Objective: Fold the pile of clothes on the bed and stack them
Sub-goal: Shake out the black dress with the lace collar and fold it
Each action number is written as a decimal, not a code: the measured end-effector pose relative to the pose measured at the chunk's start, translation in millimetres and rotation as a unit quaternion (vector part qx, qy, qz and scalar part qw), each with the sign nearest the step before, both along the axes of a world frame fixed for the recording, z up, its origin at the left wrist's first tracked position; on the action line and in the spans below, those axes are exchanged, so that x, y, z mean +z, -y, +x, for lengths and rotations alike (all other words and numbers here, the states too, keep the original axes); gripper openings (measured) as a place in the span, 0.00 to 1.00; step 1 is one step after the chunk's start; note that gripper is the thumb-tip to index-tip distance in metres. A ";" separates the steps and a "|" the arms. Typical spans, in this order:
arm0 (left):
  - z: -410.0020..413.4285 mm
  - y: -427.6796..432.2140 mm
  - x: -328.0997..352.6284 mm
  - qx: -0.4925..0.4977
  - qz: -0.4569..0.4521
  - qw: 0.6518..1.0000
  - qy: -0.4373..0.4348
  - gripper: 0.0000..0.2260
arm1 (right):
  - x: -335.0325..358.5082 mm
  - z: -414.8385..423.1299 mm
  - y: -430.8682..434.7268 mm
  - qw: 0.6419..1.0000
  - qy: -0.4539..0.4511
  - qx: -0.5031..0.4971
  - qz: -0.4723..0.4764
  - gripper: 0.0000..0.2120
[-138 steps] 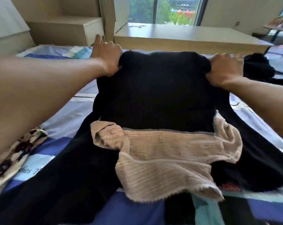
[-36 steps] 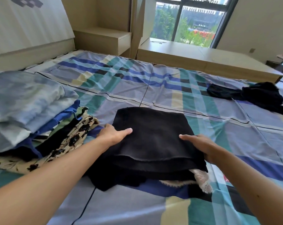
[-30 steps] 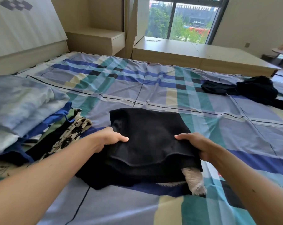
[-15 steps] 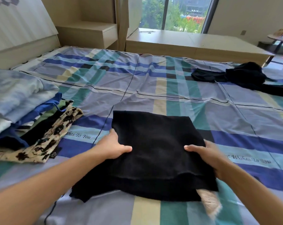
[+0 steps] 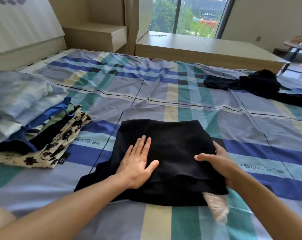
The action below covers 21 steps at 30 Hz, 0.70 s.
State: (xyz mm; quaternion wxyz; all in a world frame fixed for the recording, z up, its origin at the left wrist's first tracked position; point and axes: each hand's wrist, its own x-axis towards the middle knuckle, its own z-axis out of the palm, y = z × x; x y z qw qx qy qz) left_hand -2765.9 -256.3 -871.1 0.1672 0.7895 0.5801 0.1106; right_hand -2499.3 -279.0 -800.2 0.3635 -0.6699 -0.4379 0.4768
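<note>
On the plaid bed [image 5: 146, 87] just in front of us lies the folded black garment [image 5: 172, 135], a compact rectangle with a beige lace edge [image 5: 216, 207] poking out from under its near right corner. Our left hand [image 5: 138, 161] rests flat on top with straight fingers, we judge to press the layers down so the fold holds. Our right hand [image 5: 221, 163] clasps the right edge, thumb over the top and fingers curled round the side, likely to square it or ready a lift. To the left, near but apart, sits the stack of folded clothes [image 5: 25, 110], its probable destination. A crumpled black garment [image 5: 261, 85] waits unfolded, well apart at the far right.
</note>
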 end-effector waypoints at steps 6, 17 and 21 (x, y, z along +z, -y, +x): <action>5.0 14.1 8.7 0.097 0.075 0.992 -0.041 0.41 | 55.7 -32.4 -13.8 0.998 0.044 0.033 0.035 0.23; -100.9 -59.1 115.6 0.251 -0.215 0.834 0.441 0.14 | 100.1 -189.1 -36.8 0.881 0.346 0.309 0.088 0.45; -104.4 -62.0 102.8 0.246 -0.009 0.926 0.286 0.16 | 45.2 -217.1 -9.8 0.829 0.369 0.414 0.074 0.34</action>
